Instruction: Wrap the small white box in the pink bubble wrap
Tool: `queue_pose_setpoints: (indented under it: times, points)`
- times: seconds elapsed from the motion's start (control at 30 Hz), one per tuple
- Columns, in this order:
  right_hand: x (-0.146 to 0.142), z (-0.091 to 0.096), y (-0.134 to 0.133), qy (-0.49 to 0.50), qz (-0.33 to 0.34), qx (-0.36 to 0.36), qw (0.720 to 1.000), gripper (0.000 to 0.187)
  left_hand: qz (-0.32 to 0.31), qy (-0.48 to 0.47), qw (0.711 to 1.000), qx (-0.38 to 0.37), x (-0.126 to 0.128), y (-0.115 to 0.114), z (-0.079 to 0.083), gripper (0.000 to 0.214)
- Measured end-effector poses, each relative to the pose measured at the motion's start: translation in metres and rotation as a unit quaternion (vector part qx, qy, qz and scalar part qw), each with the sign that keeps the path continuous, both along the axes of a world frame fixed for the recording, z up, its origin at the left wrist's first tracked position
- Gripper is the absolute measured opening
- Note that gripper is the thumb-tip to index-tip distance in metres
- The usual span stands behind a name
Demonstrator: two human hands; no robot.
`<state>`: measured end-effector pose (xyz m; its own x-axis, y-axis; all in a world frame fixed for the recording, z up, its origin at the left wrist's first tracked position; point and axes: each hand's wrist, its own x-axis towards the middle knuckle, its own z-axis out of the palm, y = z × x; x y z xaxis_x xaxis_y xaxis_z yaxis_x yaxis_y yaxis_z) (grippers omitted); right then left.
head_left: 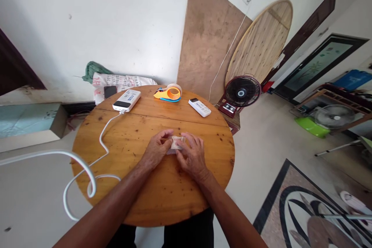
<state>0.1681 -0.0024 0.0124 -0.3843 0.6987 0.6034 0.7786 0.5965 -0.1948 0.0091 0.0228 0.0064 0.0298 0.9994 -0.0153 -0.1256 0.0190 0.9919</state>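
Both my hands meet over the middle of a round wooden table point(122, 186). Between them is a small whitish packet point(176, 142) with a clear, film-like edge; its kind I cannot make out. My left hand point(158, 147) grips its left side with thumb and fingers. From the other side my right hand point(192, 154) holds it, fingers curled over the top. Beyond the hands lies an orange and blue tape dispenser point(168, 93) with a roll of tape. Two white power banks lie apart, one point(128, 100) at the back left, one point(200, 107) at the back right.
A white cable point(101, 135) runs from the left power bank over the table's left edge. A fan point(242, 92) stands behind the table at right. A board point(206, 35) and a round tabletop point(260, 40) lean on the wall. Printed sacks point(124, 81) lie behind the table.
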Motion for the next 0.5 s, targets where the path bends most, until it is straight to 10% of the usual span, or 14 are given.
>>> queue_pose_setpoints:
  times: [0.5]
  points:
    - [0.0053,-0.0028,0.0013,0.116,-0.013,-0.036,0.993,0.036,0.040,-0.004,0.999,0.011,-0.0022,0.0014,0.0010,0.049]
